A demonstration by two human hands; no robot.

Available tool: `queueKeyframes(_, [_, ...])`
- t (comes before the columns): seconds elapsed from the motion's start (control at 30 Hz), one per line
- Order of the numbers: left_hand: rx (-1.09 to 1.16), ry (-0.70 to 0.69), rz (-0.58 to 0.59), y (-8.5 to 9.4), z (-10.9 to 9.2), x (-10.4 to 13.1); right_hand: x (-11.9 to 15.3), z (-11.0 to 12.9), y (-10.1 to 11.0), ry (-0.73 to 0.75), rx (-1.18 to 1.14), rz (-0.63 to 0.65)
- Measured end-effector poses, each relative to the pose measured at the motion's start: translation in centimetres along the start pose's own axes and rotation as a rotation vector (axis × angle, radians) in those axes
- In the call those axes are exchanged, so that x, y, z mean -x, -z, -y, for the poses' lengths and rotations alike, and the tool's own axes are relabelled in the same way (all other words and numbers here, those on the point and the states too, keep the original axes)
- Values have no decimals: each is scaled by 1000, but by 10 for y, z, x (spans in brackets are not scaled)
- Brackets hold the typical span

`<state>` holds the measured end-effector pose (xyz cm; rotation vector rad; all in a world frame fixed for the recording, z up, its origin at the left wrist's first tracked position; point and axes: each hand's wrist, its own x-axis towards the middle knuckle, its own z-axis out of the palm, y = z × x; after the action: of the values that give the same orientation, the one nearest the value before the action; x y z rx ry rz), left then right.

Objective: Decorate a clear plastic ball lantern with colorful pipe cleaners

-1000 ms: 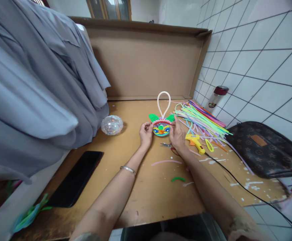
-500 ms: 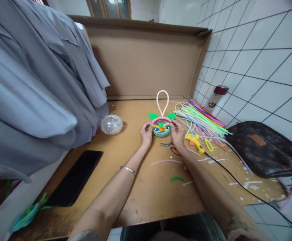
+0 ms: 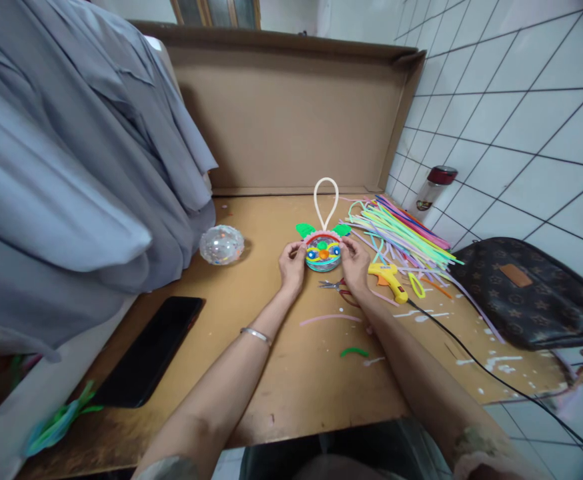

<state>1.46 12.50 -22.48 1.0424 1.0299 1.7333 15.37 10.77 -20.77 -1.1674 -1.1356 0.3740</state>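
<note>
The ornament (image 3: 323, 261) stands near the middle of the surface (image 3: 266, 393), with a white loop (image 3: 316, 200) and two green leaves (image 3: 305, 231) at its top. The left hand (image 3: 292, 267) pinches its left edge between thumb and fingers, nearly closed; the right hand (image 3: 355, 267) grips the right edge the same way.

Scissors (image 3: 330, 285) lie just beside the right hand, partly behind it. Next to them is a yellow glue gun (image 3: 390, 280); the small label on its body is too small to read. Beyond lie colourful pipe cleaners (image 3: 406, 233), reaching the dark bag (image 3: 531, 300). The bag carries a repeating star-and-flower pattern and a tan patch (image 3: 516, 275), on which no lettering can be made out. A bottle (image 3: 432, 190) with a red lid stands by the tiled wall (image 3: 509, 120); its marking is illegible. To the left are a clear ball (image 3: 222, 245) and a black phone (image 3: 149, 353).
</note>
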Motion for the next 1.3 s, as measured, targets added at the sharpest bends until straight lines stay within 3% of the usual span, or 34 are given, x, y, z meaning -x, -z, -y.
queueKeyframes(1.3, [16, 15, -9, 0, -2, 0, 12, 7, -1, 1, 2, 5])
